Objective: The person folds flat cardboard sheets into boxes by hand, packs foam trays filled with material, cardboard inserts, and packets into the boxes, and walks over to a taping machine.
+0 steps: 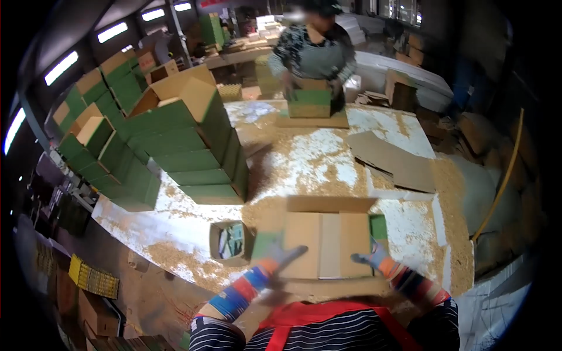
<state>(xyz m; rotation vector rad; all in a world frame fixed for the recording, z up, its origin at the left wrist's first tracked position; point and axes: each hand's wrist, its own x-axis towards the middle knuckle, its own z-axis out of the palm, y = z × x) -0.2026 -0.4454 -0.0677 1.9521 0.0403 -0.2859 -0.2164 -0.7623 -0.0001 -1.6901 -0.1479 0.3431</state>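
Observation:
In front of me a cardboard box (304,240) lies with brown panels facing up and a paler strip down its middle. Its back flap (332,203) stands raised, and green side panels (378,227) show to the left and right. At the box's left edge is my left hand (285,257), in a grey glove, its thumb stretched out over the cardboard. My right hand (373,257), gloved too, is at the right edge with thumb and fingers apart. Both hands look open and slightly blurred; whether they press on the box I cannot tell.
A small open box (228,241) with packets inside stands to the left. Tall stacks of green cartons (199,152) rise behind it. Flat cardboard (395,161) lies at right on the sawdust-strewn white table (316,146). Across it, a person (316,52) handles another green box (310,99).

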